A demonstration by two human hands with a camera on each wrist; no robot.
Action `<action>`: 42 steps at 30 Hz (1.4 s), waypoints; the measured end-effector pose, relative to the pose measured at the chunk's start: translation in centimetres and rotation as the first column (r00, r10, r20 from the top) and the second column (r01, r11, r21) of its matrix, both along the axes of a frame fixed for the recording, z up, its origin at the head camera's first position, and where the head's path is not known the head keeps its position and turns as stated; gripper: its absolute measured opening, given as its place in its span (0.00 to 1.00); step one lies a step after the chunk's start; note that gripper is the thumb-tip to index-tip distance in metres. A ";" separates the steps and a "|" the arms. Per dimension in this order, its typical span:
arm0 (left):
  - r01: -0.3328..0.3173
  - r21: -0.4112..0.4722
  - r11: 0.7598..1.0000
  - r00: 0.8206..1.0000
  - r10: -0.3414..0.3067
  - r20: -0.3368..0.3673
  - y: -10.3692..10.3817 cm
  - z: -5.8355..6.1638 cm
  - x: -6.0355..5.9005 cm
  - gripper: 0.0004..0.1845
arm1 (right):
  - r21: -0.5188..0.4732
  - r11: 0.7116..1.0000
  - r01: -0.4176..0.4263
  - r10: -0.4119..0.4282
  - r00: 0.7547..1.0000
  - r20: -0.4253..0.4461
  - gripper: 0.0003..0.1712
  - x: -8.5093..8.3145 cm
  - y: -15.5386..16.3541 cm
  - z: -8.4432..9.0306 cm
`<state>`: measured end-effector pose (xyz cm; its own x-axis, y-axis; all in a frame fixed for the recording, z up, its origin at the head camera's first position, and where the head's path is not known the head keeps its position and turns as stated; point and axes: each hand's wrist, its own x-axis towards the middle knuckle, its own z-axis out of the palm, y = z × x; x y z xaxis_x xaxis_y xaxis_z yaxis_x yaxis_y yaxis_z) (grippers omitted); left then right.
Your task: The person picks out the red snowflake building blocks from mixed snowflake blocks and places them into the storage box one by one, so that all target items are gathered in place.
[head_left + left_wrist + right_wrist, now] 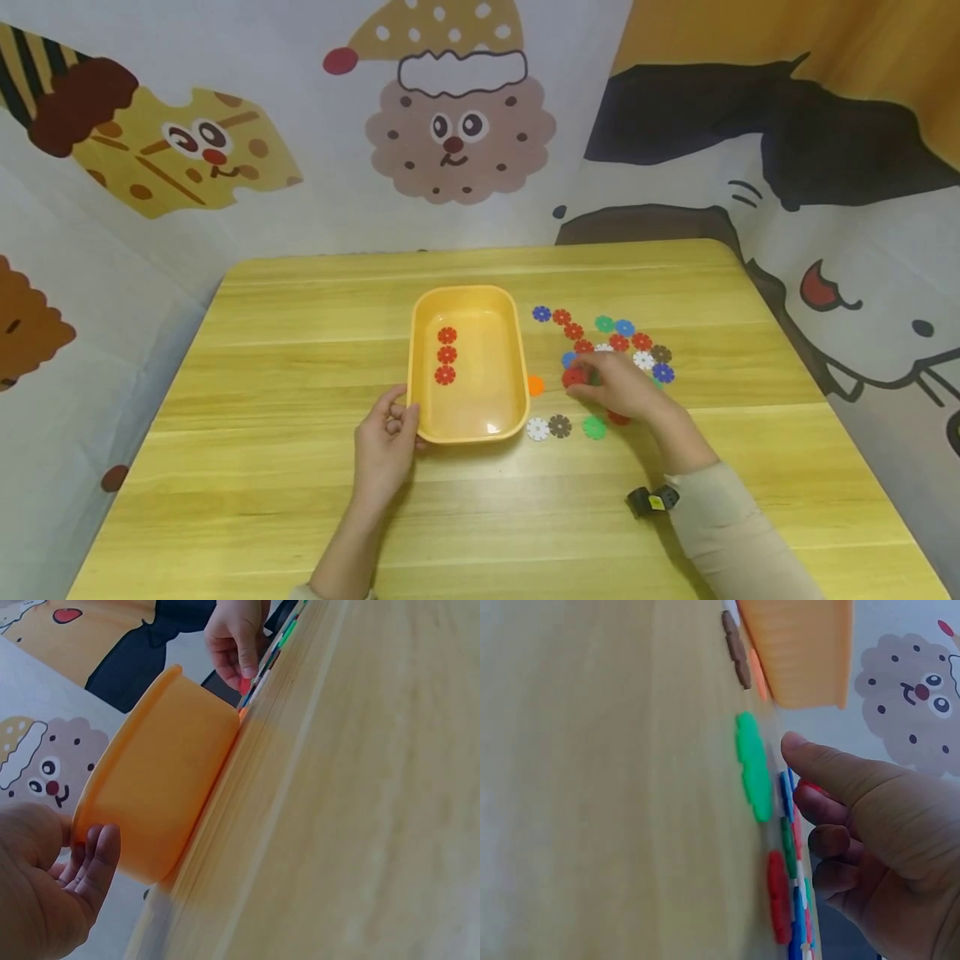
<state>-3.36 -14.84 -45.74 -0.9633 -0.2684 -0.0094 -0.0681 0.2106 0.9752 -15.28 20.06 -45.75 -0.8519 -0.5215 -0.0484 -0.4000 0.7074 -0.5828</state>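
A yellow plastic tray [471,417] stands on the table with three red notched plastic discs [447,355] lined up inside it. My left hand [386,450] grips the tray by its left side near the front corner, the fingers against the outer wall in the left wrist view. To the right of the tray, my right hand [626,387] pinches a red notched disc [574,378] between thumb and fingers, low over the scattered pieces. The right hand covers part of these pieces. A green disc [754,769] lies close by its thumb in the right wrist view.
Discs in several colours spread right of the tray: an orange one [536,385] by its wall, white [537,429] and brown [559,426] ones nearer me, a dark blue one [542,314] farther back. A black wrist device [652,501] sits by my right sleeve.
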 end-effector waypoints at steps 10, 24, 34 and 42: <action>0.009 0.011 1.000 1.000 -0.009 -0.003 0.0 0.0 0.1 0.21 | -0.139 0.990 0.035 -0.037 0.999 -0.018 0.16 -0.5 -1.1 0.6; 0.033 0.008 0.999 0.999 -0.033 0.039 -0.3 0.0 -0.2 0.24 | -0.250 0.968 0.028 -0.058 0.992 -0.113 0.26 -0.8 -4.4 3.5; 0.077 -0.003 0.997 0.996 -0.076 0.039 -0.5 0.2 -0.3 0.23 | -0.299 0.950 -0.088 0.044 0.988 -0.150 0.19 -0.8 -8.1 4.4; 0.085 -0.037 0.996 0.995 -0.083 0.053 -0.5 0.6 -0.3 0.24 | -0.287 0.947 -0.145 0.115 0.986 -0.120 0.21 -0.4 -11.0 4.4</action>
<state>-3.63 -15.37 -45.16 -0.9809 -0.1878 -0.0504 -0.0984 0.2558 0.9617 -15.72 9.08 -41.34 -0.7684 -0.6061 0.2054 -0.5438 0.4491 -0.7089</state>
